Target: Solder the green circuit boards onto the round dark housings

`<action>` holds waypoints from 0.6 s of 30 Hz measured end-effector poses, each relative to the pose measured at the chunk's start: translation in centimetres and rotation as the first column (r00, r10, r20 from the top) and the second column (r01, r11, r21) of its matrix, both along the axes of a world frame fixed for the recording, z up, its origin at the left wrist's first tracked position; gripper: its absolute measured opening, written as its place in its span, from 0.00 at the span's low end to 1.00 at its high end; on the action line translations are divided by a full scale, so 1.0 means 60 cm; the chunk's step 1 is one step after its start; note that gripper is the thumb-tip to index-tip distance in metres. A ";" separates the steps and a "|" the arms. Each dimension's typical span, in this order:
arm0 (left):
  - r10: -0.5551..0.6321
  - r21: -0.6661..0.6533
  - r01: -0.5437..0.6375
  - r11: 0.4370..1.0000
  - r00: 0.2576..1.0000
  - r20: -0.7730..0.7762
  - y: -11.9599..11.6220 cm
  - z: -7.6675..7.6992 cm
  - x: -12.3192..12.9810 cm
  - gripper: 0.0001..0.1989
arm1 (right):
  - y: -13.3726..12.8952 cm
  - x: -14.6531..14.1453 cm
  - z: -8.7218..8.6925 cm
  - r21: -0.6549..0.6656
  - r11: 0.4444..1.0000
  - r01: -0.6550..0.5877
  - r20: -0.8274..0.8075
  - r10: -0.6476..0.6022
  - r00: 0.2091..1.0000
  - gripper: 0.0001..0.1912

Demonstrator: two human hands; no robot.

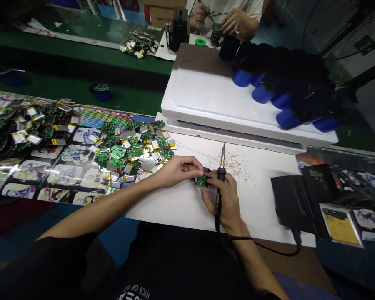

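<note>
My right hand is closed with a soldering iron held in it, tip pointing away from me. The same hand's fingers also steady a small round green circuit board sitting in a dark round housing. From the left side, my left hand pinches at the edge of the board with thumb and index finger; what lies between those fingertips is too small to make out. Thin wire runs across the white board just beyond both hands. A pile of circuit boards with silver battery cells lies left of my hands.
A white foam tray with several blue cups stands beyond my work board. Yellowish crumbs lie near the iron's tip. A black soldering station sits at right, its cable crossing my forearm. Opposite, a co-worker's hands are busy.
</note>
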State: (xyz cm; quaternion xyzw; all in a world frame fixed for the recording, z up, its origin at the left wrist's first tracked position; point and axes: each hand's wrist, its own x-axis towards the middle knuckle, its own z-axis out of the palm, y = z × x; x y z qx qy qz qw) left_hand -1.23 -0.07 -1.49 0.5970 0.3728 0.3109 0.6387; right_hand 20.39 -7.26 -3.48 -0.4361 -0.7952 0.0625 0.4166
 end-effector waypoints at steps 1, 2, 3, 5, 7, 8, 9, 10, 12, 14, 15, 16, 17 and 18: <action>-0.007 0.011 0.007 1.000 1.000 -0.013 0.000 0.000 0.000 0.20 | 0.001 0.002 0.001 -0.002 1.000 -0.006 0.005 0.006 1.000 0.24; -0.015 0.020 0.015 1.000 1.000 -0.019 -0.001 0.000 0.000 0.20 | 0.002 0.003 0.002 -0.007 1.000 -0.012 0.010 0.013 1.000 0.25; -0.021 0.027 0.022 0.999 1.000 -0.020 -0.002 0.000 0.000 0.20 | 0.002 0.004 0.004 -0.015 1.000 -0.021 0.013 0.021 1.000 0.25; -0.033 0.039 0.033 0.999 0.999 -0.016 -0.003 0.001 0.000 0.19 | 0.001 0.006 0.010 -0.037 0.999 -0.029 0.007 0.029 1.000 0.25; -0.045 0.047 0.045 0.998 0.999 -0.011 -0.005 0.003 0.000 0.19 | -0.001 0.006 0.015 -0.042 0.999 -0.021 -0.014 0.021 1.000 0.25; -0.051 0.053 0.051 0.997 0.999 -0.009 -0.005 0.003 -0.001 0.19 | -0.002 0.004 0.017 -0.031 0.999 -0.011 -0.034 0.010 0.999 0.25; -0.056 0.064 0.056 0.996 0.998 -0.010 -0.006 0.003 -0.001 0.18 | -0.003 0.002 0.018 -0.015 1.000 0.002 -0.060 -0.003 0.998 0.24; -0.059 0.082 0.060 0.995 0.998 -0.017 -0.006 0.004 -0.001 0.17 | -0.003 -0.001 0.019 0.001 1.000 0.015 -0.090 -0.015 0.996 0.24; -0.062 0.133 0.067 0.989 0.997 -0.044 -0.005 0.003 -0.002 0.16 | -0.001 -0.008 0.019 0.008 0.999 0.036 -0.161 -0.034 0.986 0.22; -0.066 0.186 0.078 0.979 0.995 -0.068 -0.005 0.003 -0.003 0.14 | 0.002 -0.017 0.019 -0.025 0.999 0.044 -0.225 -0.048 0.973 0.21; -0.072 0.208 0.086 0.974 0.995 -0.074 -0.005 0.003 -0.004 0.14 | 0.003 -0.020 0.019 -0.044 0.998 0.042 -0.253 -0.052 0.966 0.20; -0.081 0.224 0.097 0.970 0.994 -0.076 -0.005 0.003 -0.004 0.13 | 0.005 -0.024 0.018 -0.060 0.997 0.038 -0.279 -0.053 0.959 0.20; -0.091 0.237 0.107 0.966 0.993 -0.077 -0.005 0.003 -0.005 0.13 | 0.006 -0.026 0.018 -0.069 0.997 0.033 -0.303 -0.053 0.951 0.20; -0.098 0.247 0.114 0.962 0.992 -0.079 -0.005 0.004 -0.005 0.12 | 0.007 -0.028 0.018 -0.072 0.997 0.031 -0.322 -0.053 0.945 0.20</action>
